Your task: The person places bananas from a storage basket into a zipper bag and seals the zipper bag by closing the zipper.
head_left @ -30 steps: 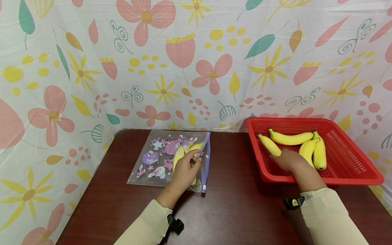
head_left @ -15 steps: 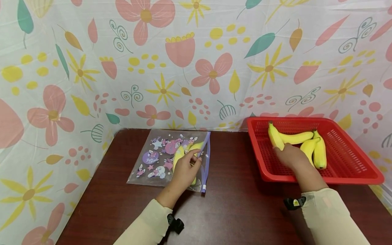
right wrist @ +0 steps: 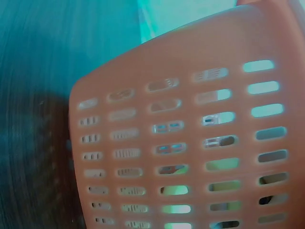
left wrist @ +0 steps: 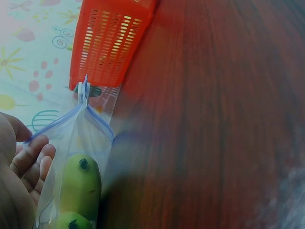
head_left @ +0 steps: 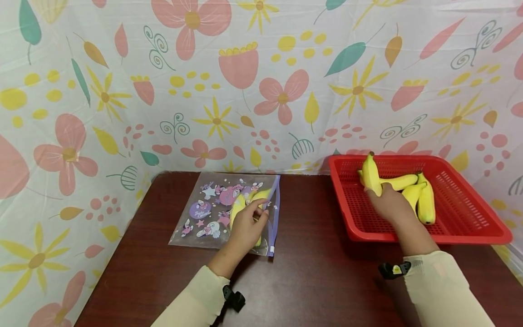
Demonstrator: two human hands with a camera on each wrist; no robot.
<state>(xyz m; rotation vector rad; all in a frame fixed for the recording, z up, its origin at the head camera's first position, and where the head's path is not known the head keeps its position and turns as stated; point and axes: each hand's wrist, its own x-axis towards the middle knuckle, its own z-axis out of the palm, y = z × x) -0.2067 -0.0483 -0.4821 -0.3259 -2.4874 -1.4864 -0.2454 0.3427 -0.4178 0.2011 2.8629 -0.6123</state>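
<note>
Behind everything, where a flowered cloth (head_left: 282,145) hangs, the dark wood-grain counter (head_left: 318,281) reaches back to its foot. On the counter's right side sits a red basket (head_left: 470,238), its slotted walls rising around several bananas; its left wall stands between them and the clear bag (head_left: 222,213) lying flat toward the left. The bag's purple zip edge (head_left: 277,218) faces the basket, and in the left wrist view its mouth is parted, with at least two bagged bananas (head_left: 238,209) behind the plastic, dark ends showing. In the basket, a crosswise banana (head_left: 400,182) lies with its long axis running left to right, while two bananas to its right, a nearer banana (head_left: 412,196) and an outer banana (head_left: 426,206), run more front to back. The held banana (head_left: 371,173) is above the basket's left part, stem pointing away from the person and overlapping the far rim, long axis nearly front to back; it passes over the left end of the crosswise one. As for the hands, the right hand (head_left: 388,203) grips its lower end, while the left hand (head_left: 248,221) rests over the bag, thumb and finger pinching the zip edge.
</note>
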